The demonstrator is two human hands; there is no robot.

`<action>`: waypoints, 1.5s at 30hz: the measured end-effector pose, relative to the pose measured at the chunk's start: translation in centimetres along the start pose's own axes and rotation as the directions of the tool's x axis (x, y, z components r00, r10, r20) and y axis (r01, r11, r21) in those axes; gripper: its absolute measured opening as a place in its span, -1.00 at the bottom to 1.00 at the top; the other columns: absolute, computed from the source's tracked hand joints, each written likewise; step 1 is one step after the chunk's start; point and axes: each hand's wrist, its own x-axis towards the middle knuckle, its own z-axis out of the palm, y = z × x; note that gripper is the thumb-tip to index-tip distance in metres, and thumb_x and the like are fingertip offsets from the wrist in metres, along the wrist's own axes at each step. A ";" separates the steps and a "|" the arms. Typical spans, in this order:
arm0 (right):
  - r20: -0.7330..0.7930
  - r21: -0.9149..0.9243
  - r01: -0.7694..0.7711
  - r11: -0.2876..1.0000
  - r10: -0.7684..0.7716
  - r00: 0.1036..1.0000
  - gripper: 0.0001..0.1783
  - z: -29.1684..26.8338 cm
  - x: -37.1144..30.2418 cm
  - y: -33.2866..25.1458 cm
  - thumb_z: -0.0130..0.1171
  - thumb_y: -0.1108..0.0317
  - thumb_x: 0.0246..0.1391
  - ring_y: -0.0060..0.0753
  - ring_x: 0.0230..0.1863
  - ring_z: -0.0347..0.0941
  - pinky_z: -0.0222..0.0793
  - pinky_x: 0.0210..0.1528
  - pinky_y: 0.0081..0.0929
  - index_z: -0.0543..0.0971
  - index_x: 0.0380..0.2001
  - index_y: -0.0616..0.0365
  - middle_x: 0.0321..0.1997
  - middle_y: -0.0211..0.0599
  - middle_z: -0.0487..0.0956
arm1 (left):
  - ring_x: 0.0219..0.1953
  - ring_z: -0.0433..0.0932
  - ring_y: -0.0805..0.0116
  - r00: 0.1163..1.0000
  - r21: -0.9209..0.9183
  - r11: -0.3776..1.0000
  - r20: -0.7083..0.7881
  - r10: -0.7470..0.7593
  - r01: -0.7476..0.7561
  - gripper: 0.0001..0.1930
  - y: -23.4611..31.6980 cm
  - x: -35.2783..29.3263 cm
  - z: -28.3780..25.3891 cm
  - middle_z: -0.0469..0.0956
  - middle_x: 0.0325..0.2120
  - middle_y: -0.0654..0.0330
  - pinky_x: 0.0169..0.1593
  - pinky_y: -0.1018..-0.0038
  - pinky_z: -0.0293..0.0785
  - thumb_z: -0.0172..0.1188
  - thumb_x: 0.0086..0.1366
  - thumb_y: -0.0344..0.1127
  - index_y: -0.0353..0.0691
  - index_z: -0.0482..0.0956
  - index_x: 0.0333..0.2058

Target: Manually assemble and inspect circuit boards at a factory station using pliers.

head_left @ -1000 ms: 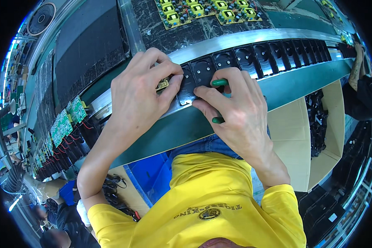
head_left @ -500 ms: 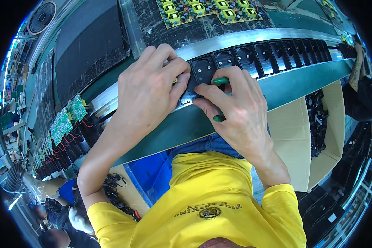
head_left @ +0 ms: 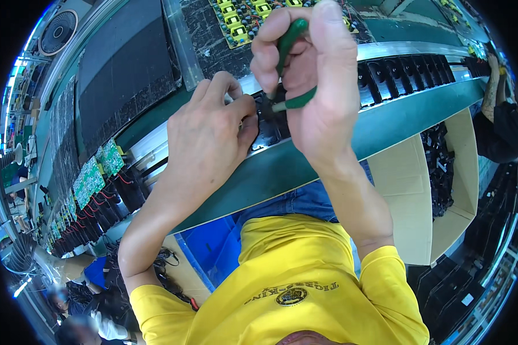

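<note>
My right hand (head_left: pixel 328 86) is raised over the row of housings and closed around green-handled pliers (head_left: pixel 292 43). The two handles are spread, and the jaws point left toward my left fingertips. My left hand (head_left: pixel 207 135) has its fingers curled and pressed together at a black plastic housing (head_left: pixel 270 135) at the bench edge. Whatever those fingers pinch is hidden behind them. More black housings (head_left: pixel 397 77) run in a line to the right along a metal rail.
Boards with yellow transformers (head_left: pixel 233 23) lie on a dark mat at the back. Green circuit boards (head_left: pixel 89 178) with red wires line the left. Below the bench stand an open cardboard box (head_left: pixel 406 213) with black parts and a blue bin (head_left: pixel 213 244). Other people are at both sides.
My right hand has lifted and turned, and the pliers have swung from inside the palm to point at my left fingers. My left hand has shifted only slightly.
</note>
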 end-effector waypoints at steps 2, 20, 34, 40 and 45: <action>-0.013 -0.067 0.029 0.997 -0.030 0.999 -0.45 0.1 0.3 1.2 -0.14 -0.08 0.77 -0.55 -0.36 0.26 0.26 -0.27 -0.50 0.64 -0.01 0.15 -0.32 -0.45 0.47 | -0.17 0.58 0.21 1.000 -0.014 1.000 -0.008 -0.008 0.008 -0.95 0.0 -0.1 0.2 0.56 -0.05 0.22 -0.21 0.29 0.58 0.49 0.30 -0.35 -0.10 0.81 -0.27; 0.030 -0.181 0.063 0.981 -0.059 0.998 -0.73 0.3 0.7 4.0 -0.06 0.24 0.66 -0.61 -0.36 0.18 0.12 -0.36 -0.56 0.59 -0.11 0.10 -0.31 -0.45 0.46 | -0.18 0.56 0.19 0.999 -0.008 1.000 -0.046 0.009 -0.009 -0.92 -0.5 -0.1 0.9 0.53 -0.05 0.19 -0.26 0.26 0.57 0.48 0.29 -0.35 -0.09 0.82 -0.24; 0.345 -0.936 0.342 0.086 0.018 0.938 -0.84 -2.2 -7.2 -3.9 0.60 0.33 0.19 -0.35 -0.18 0.43 0.41 -0.14 -0.39 0.88 -0.16 -0.02 -0.06 -0.36 0.57 | -0.13 0.64 0.04 0.924 -0.073 0.996 0.374 0.078 -0.055 -0.90 -1.6 4.0 -3.7 0.59 -0.07 0.14 -0.13 0.19 0.67 0.48 0.31 -0.38 -0.18 0.75 -0.23; 0.323 -0.938 0.335 -0.090 0.125 0.938 -0.87 -2.2 -8.4 -2.3 0.62 0.29 0.16 -0.24 -0.13 0.45 0.47 -0.07 -0.26 0.89 -0.22 -0.07 -0.02 -0.34 0.55 | 0.06 0.71 0.03 1.000 0.045 0.999 0.022 0.020 -0.021 -0.70 -2.1 6.8 -2.6 0.67 0.07 0.15 0.06 0.11 0.69 0.41 0.34 -0.47 -0.14 0.68 0.03; 0.339 -0.940 0.341 -0.018 0.059 0.939 -0.81 -2.3 -8.3 -2.4 0.63 0.33 0.14 -0.23 -0.10 0.45 0.50 -0.03 -0.23 0.89 -0.16 -0.05 0.01 -0.34 0.55 | 0.30 0.67 0.08 0.988 0.020 0.994 -0.103 0.111 -0.110 -0.63 -0.2 2.2 1.2 0.68 0.18 0.19 0.39 0.06 0.56 0.38 0.31 -0.52 -0.11 0.68 0.07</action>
